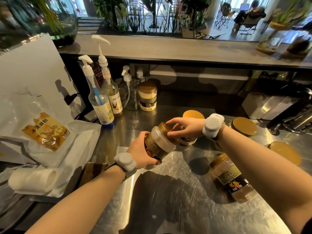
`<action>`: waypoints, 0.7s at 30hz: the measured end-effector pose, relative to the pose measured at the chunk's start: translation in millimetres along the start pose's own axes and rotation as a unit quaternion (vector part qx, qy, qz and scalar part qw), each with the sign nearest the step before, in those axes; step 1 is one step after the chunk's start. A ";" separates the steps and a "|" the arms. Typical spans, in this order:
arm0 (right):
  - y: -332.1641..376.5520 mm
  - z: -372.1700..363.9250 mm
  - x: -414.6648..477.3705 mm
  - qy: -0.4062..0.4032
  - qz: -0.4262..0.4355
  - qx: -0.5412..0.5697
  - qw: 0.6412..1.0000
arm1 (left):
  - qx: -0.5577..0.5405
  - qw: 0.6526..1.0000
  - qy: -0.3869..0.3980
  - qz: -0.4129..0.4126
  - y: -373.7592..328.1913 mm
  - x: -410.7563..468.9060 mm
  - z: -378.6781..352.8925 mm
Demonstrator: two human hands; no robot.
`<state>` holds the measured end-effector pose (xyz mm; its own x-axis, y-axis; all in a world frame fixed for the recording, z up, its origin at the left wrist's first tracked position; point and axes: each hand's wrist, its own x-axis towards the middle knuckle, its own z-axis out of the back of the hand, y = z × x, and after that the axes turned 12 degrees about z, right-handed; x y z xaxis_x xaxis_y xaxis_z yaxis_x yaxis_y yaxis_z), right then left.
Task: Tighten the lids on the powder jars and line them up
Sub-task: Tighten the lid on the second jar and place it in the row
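Both hands are gripping one tilted powder jar above the steel counter: left hand wrapping its body, right hand pinching its gold lid; another jar is lying beneath the right forearm.

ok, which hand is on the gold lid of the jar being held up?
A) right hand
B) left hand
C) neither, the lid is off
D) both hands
A: the right hand has its fingers around the gold lid of the held jar, while the left hand grips the jar's body lower down, tilted above the steel counter.
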<state>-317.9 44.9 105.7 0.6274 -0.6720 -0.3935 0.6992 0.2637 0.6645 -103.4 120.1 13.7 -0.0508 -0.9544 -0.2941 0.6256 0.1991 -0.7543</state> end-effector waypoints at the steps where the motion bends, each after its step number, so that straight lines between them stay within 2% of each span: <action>1: -0.8 1.2 -0.3 -0.003 -0.002 -0.003 1.000 | -0.002 1.000 -0.001 -0.001 -0.7 -0.2 -0.5; 8: 0.0 2.3 -4.4 0.027 0.056 -0.019 0.998 | -0.008 1.000 0.009 -0.004 -4.4 1.2 -0.5; 16: -9.1 3.3 0.3 0.009 0.016 0.010 1.000 | 0.000 1.000 0.012 -0.007 -4.5 0.5 2.0; 21: -8.3 1.8 0.7 0.024 0.041 -0.008 0.999 | 0.001 1.000 0.012 -0.005 -5.3 -0.9 1.2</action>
<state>-323.8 41.0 101.0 0.6974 -0.6146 -0.3687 0.6504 0.3267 0.6858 -105.7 119.6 18.7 -0.0764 -0.9508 -0.3003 0.6269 0.1884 -0.7559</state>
